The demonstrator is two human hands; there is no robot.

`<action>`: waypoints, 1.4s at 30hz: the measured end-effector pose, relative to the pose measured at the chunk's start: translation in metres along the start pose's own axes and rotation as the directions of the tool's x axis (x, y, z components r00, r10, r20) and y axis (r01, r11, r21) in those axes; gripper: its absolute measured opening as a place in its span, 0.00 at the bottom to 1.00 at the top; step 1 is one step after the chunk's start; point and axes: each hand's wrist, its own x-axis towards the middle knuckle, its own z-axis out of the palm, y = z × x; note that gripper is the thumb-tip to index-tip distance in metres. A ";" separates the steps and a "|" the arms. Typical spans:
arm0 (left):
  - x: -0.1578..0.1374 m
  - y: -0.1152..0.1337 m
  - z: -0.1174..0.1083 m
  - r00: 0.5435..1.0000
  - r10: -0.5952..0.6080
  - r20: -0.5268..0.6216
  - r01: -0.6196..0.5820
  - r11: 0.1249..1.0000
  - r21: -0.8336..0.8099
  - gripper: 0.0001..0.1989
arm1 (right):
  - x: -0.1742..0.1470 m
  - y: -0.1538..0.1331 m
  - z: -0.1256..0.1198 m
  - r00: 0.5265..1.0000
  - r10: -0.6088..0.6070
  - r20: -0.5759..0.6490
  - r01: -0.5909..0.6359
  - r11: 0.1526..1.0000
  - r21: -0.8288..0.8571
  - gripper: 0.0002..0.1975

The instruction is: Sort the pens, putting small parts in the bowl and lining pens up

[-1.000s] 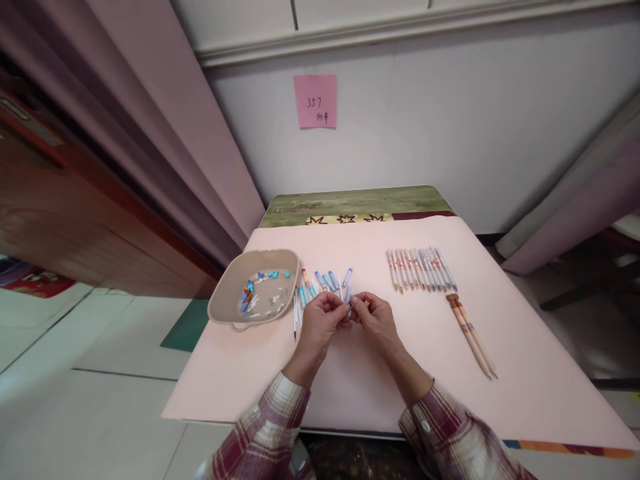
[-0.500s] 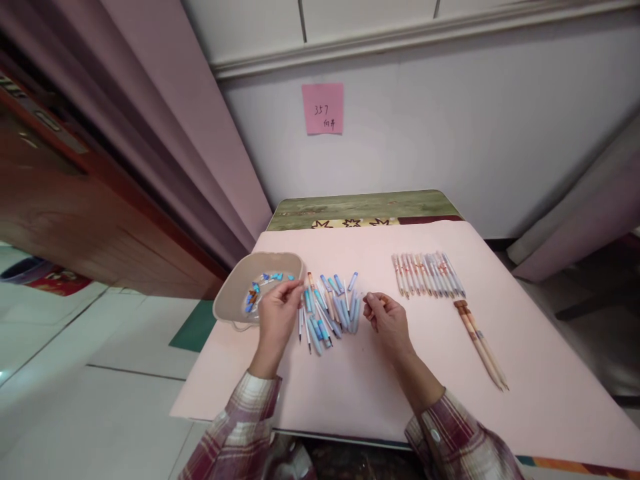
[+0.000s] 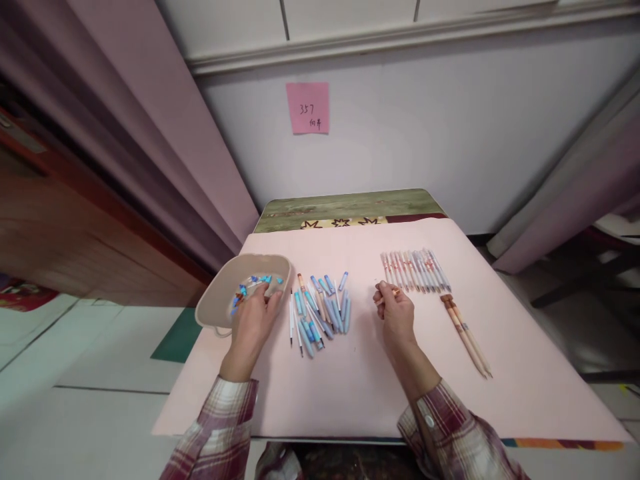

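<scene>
My left hand [image 3: 253, 323] reaches into a beige basket [image 3: 213, 297], fingers apart over small blue and brown pieces [image 3: 242, 292] on its floor. My right hand [image 3: 397, 312] hovers above the table to the right, thumb and fingertips pinched together. Whatever it holds is too small to make out. Between the hands lies a loose pile of pen parts: light blue barrels [image 3: 346, 315], short printed barrel sections [image 3: 344, 281] and white refills [image 3: 291, 321] with dark tips.
A row of clear printed pens [image 3: 417, 270] lies at the right. Two brown-and-cream pens [image 3: 465, 333] lie nearer me. Pink paper [image 3: 340, 393] covers the table. A pink note [image 3: 308, 108] is stuck on the wall behind.
My left hand has moved left and down, from above the basket's right rim to inside the basket, and its fingers have spread. My right hand has shifted slightly, still pinched. The view has turned right.
</scene>
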 end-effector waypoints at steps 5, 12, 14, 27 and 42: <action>-0.011 0.011 -0.001 0.990 0.071 0.125 -0.077 0.996 0.043 0.18 | -0.003 0.000 0.002 1.000 0.022 0.012 -0.022 1.000 0.013 0.18; -0.024 0.054 0.006 0.957 0.212 -0.197 -0.189 0.973 0.131 0.15 | -0.006 0.002 0.005 0.997 0.041 0.067 -0.040 0.999 -0.010 0.18; -0.029 0.074 0.016 0.928 0.331 -0.171 -0.323 0.944 0.072 0.08 | -0.006 0.003 0.005 0.996 0.040 0.075 -0.039 0.999 -0.018 0.18; -0.005 0.132 0.083 0.950 0.192 0.246 -0.213 0.975 0.064 0.06 | -0.005 0.002 0.008 0.990 0.085 0.109 -0.092 0.994 0.060 0.16; -0.013 0.140 0.070 0.949 0.312 -0.045 -0.314 0.948 -0.057 0.05 | 0.000 -0.005 0.005 0.918 0.322 0.233 -0.393 0.821 0.414 0.12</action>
